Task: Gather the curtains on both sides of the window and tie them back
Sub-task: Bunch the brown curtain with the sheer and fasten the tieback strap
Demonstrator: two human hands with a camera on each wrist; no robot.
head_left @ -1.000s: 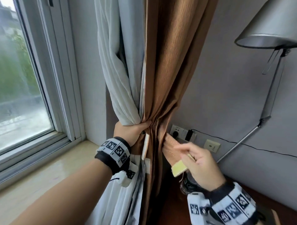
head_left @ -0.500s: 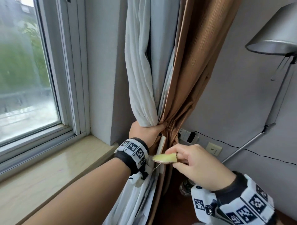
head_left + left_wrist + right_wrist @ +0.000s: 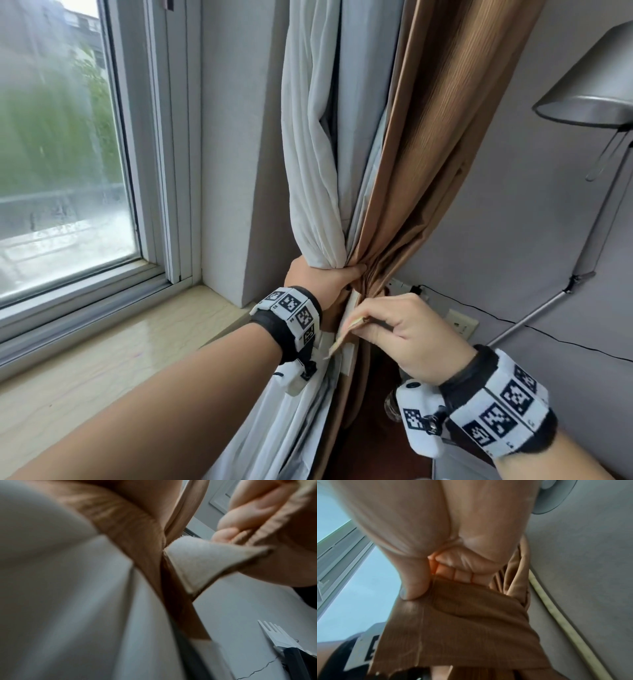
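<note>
Centre of the head view: the left hand has a full grip round the waist of the curtain bundle, with the white curtain and brown curtain squeezed together in it. Its fingers go round the back, out of sight. The forearm comes in from lower left with the wrist straight.

Just below and right, the right hand has a pinch grip on the free end of the brown tie-back strap. The thumb is on one face, curled fingers are behind, and the back of the hand faces up. The strap runs off behind the brown curtain.

The left-wrist view shows a pale fuzzy patch on that end. It's probably hook-and-loop, but it's too blurred for us to be sure. We can't see its mating patch.

Our read: this side is gathered but the tie isn't closed. The window's other side is out of frame.

Risks from here:
- If the left grip eases while the strap comes round, the white folds slide out and the bundle fans open.
- If the strap lands twisted with the fuzzy face outward, nothing catches.
- If the strap closes on brown cloth only, the white curtain hangs loose.
- The black plug sits on the wall right behind the bundle, so a wide sweep could snag it.
- The lamp is at upper right, near the right arm's side, so a hard pull back could knock it.
</note>
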